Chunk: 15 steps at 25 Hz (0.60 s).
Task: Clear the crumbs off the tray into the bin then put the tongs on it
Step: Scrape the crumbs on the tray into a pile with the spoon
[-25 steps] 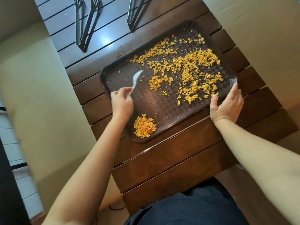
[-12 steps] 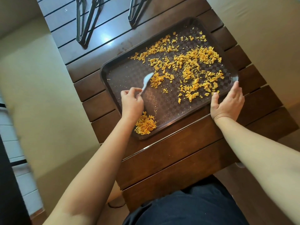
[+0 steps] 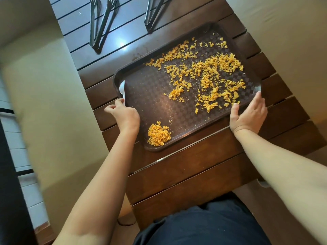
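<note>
Crumbs (image 3: 208, 75) are lying scattered over the far and right part of a dark checkered tray (image 3: 152, 96), which is sitting on a slatted wooden table (image 3: 185, 170). A small gathered heap (image 3: 158, 134) is resting in the tray's near left corner.

The left hand (image 3: 123, 114) is positioned at the tray's left rim, its fingers curled around the handle of a white plastic spoon (image 3: 122, 90); the spoon's bowl is pointing toward the far side, along the inside of the rim. The right hand (image 3: 247, 115) is lying flat against the near right corner of the tray, fingers extended and holding nothing, apparently steadying the tray.

Two pairs of tongs, one at far left (image 3: 100, 23) and one further right (image 3: 154, 13), are resting on the table beyond the tray, well apart from it. No bin is showing in view.

Judged from this layout, the sweeping step is under way and is only partly done: most crumbs are not yet gathered. The next move is likely calling for the spoon to reach the scattered crumbs and draw them toward the heap, while the right hand is bracing the tray against sliding.
</note>
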{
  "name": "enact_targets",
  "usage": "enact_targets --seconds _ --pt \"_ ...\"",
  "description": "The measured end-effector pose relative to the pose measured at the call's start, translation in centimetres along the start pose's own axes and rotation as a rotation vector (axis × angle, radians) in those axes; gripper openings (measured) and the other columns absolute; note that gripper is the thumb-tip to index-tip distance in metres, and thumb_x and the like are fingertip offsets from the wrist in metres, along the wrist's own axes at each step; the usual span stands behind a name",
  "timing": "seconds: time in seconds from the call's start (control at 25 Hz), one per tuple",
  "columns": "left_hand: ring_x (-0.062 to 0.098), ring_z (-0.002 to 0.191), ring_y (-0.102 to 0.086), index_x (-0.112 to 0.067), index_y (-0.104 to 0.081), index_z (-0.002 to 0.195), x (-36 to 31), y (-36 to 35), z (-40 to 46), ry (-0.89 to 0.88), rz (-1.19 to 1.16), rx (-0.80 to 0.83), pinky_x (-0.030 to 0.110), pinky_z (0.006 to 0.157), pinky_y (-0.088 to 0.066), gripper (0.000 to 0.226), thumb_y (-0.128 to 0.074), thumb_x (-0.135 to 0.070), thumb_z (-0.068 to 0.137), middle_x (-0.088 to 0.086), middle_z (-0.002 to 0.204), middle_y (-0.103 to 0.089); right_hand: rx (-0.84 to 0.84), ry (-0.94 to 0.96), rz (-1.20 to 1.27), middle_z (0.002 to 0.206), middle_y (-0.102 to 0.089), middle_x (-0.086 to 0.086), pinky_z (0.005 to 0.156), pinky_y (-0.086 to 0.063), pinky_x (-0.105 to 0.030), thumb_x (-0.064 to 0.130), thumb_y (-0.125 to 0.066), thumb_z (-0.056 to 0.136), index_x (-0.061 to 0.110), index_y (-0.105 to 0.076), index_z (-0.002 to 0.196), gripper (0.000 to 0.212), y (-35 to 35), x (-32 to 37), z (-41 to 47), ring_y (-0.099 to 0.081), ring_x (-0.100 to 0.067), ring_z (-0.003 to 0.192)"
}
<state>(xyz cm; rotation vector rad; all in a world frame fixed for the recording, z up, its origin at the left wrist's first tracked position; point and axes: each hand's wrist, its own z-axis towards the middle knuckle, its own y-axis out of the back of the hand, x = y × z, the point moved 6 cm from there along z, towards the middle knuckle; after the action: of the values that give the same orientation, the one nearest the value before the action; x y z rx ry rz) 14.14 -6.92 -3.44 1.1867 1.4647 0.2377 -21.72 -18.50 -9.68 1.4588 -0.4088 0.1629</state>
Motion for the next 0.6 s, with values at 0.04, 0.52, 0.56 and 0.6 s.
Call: enact_targets --seconds 0.04,0.52,0.56,0.6 --pt "0.007 0.078 -0.036 -0.004 -0.045 0.129 -0.1 -0.1 0.0 0.009 -0.007 -0.015 0.002 0.069 -0.033 0.046 -0.037 0.011 0.087 0.017 0.133 -0.023 -0.001 0.002 0.001 0.146 -0.032 -0.021 0.113 -0.019 -0.045 0.046 -0.038 0.084 0.001 -0.019 0.146 0.078 0.0 0.1 0.0 -0.026 -0.033 0.136" --pt "0.022 0.106 -0.047 -0.007 -0.046 0.129 -0.4 -2.0 -1.5 0.118 -0.074 0.036 0.010 0.072 -0.040 0.042 -0.038 0.007 0.091 0.014 0.133 -0.026 0.039 0.006 -0.022 0.147 -0.031 -0.022 0.112 -0.018 -0.045 0.047 -0.034 0.085 0.000 -0.017 0.146 0.079 0.2 0.2 -0.1 -0.025 -0.034 0.137" --pt "0.020 0.105 -0.046 -0.007 -0.047 0.129 -0.5 -2.4 -2.2 0.100 -0.070 0.067 0.006 0.067 -0.040 0.039 -0.037 0.005 0.093 0.013 0.133 -0.027 0.044 0.004 -0.025 0.147 -0.030 -0.022 0.112 -0.018 -0.045 0.048 -0.034 0.085 0.000 -0.016 0.146 0.079 0.2 0.2 -0.1 -0.024 -0.034 0.137" --pt "0.017 0.102 -0.044 -0.007 -0.047 0.129 -0.6 -2.7 -2.8 0.077 -0.065 0.084 0.002 0.062 -0.040 0.037 -0.036 0.002 0.095 0.013 0.132 -0.028 0.054 0.003 -0.027 0.147 -0.030 -0.022 0.112 -0.017 -0.046 0.048 -0.034 0.085 0.000 -0.016 0.146 0.079 0.2 0.2 -0.1 -0.024 -0.034 0.137"
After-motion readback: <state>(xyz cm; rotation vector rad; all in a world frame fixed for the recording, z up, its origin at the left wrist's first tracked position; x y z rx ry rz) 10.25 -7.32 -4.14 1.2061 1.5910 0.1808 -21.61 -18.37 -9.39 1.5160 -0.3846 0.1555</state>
